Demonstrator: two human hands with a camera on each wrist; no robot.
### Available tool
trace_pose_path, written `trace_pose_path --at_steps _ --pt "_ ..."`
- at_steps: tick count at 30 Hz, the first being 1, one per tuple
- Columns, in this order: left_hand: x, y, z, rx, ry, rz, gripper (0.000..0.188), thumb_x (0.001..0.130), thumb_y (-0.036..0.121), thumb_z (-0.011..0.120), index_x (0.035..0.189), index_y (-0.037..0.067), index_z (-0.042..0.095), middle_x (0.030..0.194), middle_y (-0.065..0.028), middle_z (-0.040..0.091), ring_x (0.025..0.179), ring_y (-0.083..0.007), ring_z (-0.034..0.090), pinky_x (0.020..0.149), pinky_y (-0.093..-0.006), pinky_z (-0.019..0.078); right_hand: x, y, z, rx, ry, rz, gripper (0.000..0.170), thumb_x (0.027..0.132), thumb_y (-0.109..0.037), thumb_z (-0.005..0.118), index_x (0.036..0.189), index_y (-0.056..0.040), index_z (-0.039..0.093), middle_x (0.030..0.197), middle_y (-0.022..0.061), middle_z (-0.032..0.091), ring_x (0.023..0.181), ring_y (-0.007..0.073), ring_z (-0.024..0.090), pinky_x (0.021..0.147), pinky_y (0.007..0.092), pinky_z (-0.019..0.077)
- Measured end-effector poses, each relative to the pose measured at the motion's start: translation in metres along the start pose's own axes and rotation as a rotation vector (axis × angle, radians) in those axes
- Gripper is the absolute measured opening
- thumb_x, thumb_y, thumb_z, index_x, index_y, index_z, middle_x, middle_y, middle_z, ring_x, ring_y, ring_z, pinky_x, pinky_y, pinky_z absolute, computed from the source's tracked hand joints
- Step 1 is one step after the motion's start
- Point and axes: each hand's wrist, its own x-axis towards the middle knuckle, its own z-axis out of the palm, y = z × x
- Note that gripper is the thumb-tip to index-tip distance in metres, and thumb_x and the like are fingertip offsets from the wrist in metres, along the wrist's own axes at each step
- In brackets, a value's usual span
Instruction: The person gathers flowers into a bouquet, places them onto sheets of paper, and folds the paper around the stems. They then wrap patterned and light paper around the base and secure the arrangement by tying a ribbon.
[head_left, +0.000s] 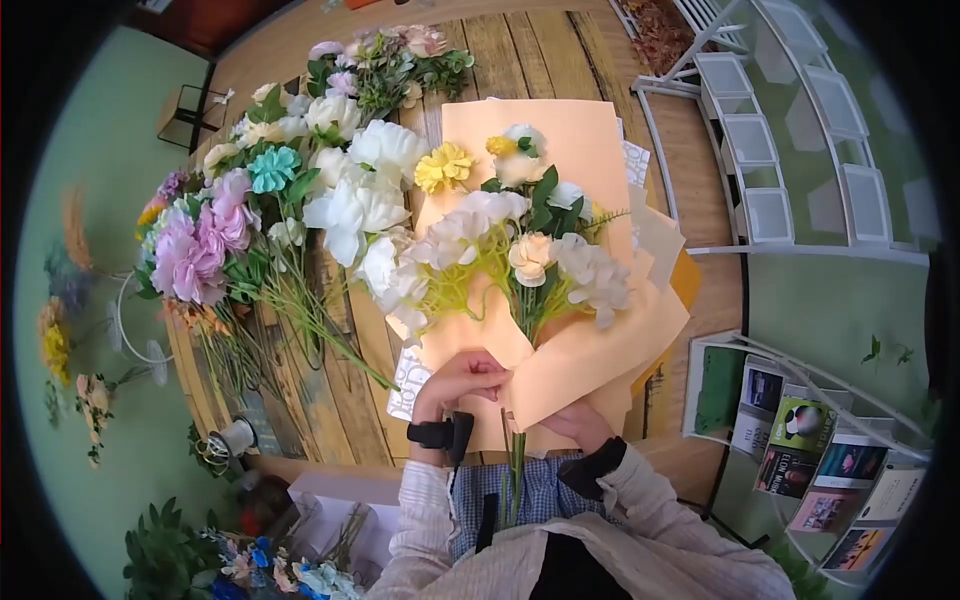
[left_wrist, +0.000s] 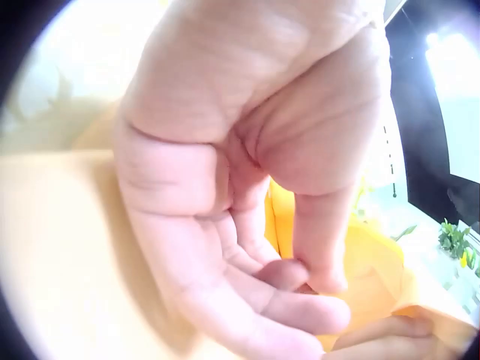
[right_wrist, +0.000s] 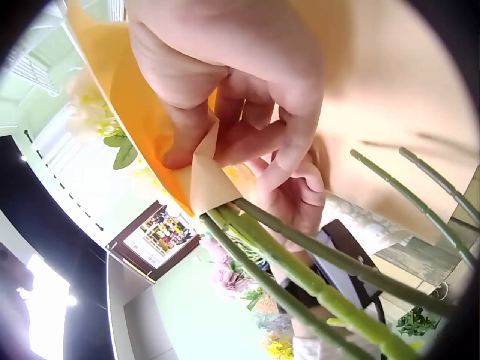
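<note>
A bouquet of artificial flowers, with a peach rose [head_left: 531, 258] and white blossoms [head_left: 594, 280], lies on peach wrapping paper [head_left: 560, 385]. One side of the paper is folded over the lower stems. At that fold my left hand [head_left: 462, 382] pinches the paper near its inner edge, fingers curled toward the thumb [left_wrist: 321, 240]. From the other side my right hand [right_wrist: 232, 67] grips a gathered fold of the paper between thumb and fingers; in the head view the paper hides most of its fingers. Green stems [right_wrist: 300, 270] stick out below the gathered paper, toward my body.
Loose artificial flowers, among them pink peonies [head_left: 195, 255] and white peonies [head_left: 365, 200], cover the left of the wooden table [head_left: 535, 50]. A spool [head_left: 232, 440] stands at its near left corner. Magazine rack [head_left: 800, 440] and white shelves [head_left: 750, 140] stand right.
</note>
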Motion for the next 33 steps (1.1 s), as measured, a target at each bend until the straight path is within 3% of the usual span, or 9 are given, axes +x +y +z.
trace_pose_path --at_steps 1,4,7,11,15,17,24,29,33 --pt "-0.007 -0.003 0.001 -0.127 0.143 0.067 0.021 0.076 0.017 0.058 0.089 0.001 0.054 0.078 -0.0041 0.056 0.062 -0.0098 0.055 0.059 -0.0211 0.0475 0.001 0.013 -0.005 0.523 -0.023 0.028 0.033 0.082 -0.014 0.048 0.112 -0.0013 0.043 0.103 0.0073 0.051 0.091 0.0167 0.052 0.075 0.0281 0.0451" --pt "-0.024 -0.002 0.051 -0.121 0.386 0.225 0.032 0.081 0.02 0.053 0.103 -0.002 0.045 0.09 -0.008 0.053 0.08 -0.0146 0.053 0.068 -0.0242 0.0459 0.009 0.003 0.002 0.505 0.103 0.237 0.032 0.082 -0.016 0.048 0.11 -0.0012 0.044 0.102 0.0081 0.052 0.091 0.0177 0.052 0.075 0.0288 0.0449" --pt "-0.038 -0.003 0.115 0.28 0.719 0.344 0.041 0.08 0.022 0.054 0.108 -0.004 0.039 0.098 -0.0104 0.048 0.088 -0.0165 0.048 0.07 -0.0227 0.042 0.002 -0.019 0.015 0.536 0.021 0.118 0.03 0.082 -0.016 0.049 0.107 -0.001 0.046 0.1 0.009 0.053 0.088 0.0179 0.053 0.075 0.0293 0.0449" --pt "-0.022 -0.02 0.148 0.023 0.988 0.517 0.049 0.077 0.022 0.058 0.11 -0.006 0.035 0.098 -0.0147 0.047 0.09 -0.0191 0.048 0.075 -0.0263 0.0411 0.009 0.031 0.001 0.542 0.013 0.258 0.027 0.082 -0.015 0.048 0.104 -0.0005 0.048 0.097 0.0102 0.055 0.086 0.0186 0.054 0.075 0.03 0.0452" --pt "-0.044 -0.006 0.166 0.209 1.007 0.384 0.051 0.077 0.021 0.058 0.113 -0.004 0.032 0.093 -0.0144 0.054 0.084 -0.0188 0.054 0.068 -0.0271 0.0445 0.0 0.003 0.01 0.609 -0.059 0.352 0.023 0.081 -0.011 0.046 0.101 0.002 0.048 0.094 0.0124 0.055 0.082 0.0204 0.055 0.074 0.0306 0.0464" --pt "-0.051 0.006 0.17 0.255 1.046 0.512 0.054 0.075 0.021 0.06 0.114 -0.003 0.031 0.093 -0.0161 0.056 0.084 -0.0193 0.056 0.069 -0.0265 0.0449 -0.003 -0.011 0.017 0.45 0.091 0.247 0.022 0.082 -0.011 0.046 0.1 0.0027 0.048 0.094 0.0132 0.055 0.081 0.0209 0.056 0.072 0.0303 0.0473" --pt "-0.086 0.072 0.175 0.347 1.141 0.801 0.063 0.069 0.017 0.067 0.117 0.002 0.028 0.093 -0.0188 0.056 0.08 -0.0198 0.059 0.063 -0.0256 0.0473 0.043 -0.079 0.036 0.588 -0.261 0.042 0.021 0.081 -0.012 0.049 0.099 -0.0018 0.048 0.093 0.0083 0.055 0.082 0.0175 0.055 0.071 0.0289 0.0479" --pt "-0.101 0.099 0.168 0.457 1.243 1.018 0.064 0.069 0.015 0.067 0.117 0.003 0.027 0.094 -0.0179 0.056 0.078 -0.0206 0.059 0.059 -0.0242 0.0478 0.053 -0.149 0.066 0.32 -0.482 -0.08 0.025 0.078 -0.012 0.052 0.101 -0.0023 0.047 0.09 0.01 0.055 0.081 0.0198 0.055 0.069 0.0312 0.0476" --pt "-0.127 0.111 0.159 0.316 0.925 1.178 0.065 0.072 0.016 0.064 0.121 0.003 0.024 0.107 -0.0162 0.048 0.098 -0.0211 0.049 0.077 -0.032 0.0428 0.014 -0.202 0.127 0.233 -0.499 -0.376 0.029 0.076 -0.01 0.057 0.102 -0.0024 0.047 0.094 0.0085 0.054 0.081 0.0177 0.056 0.068 0.0297 0.0489"
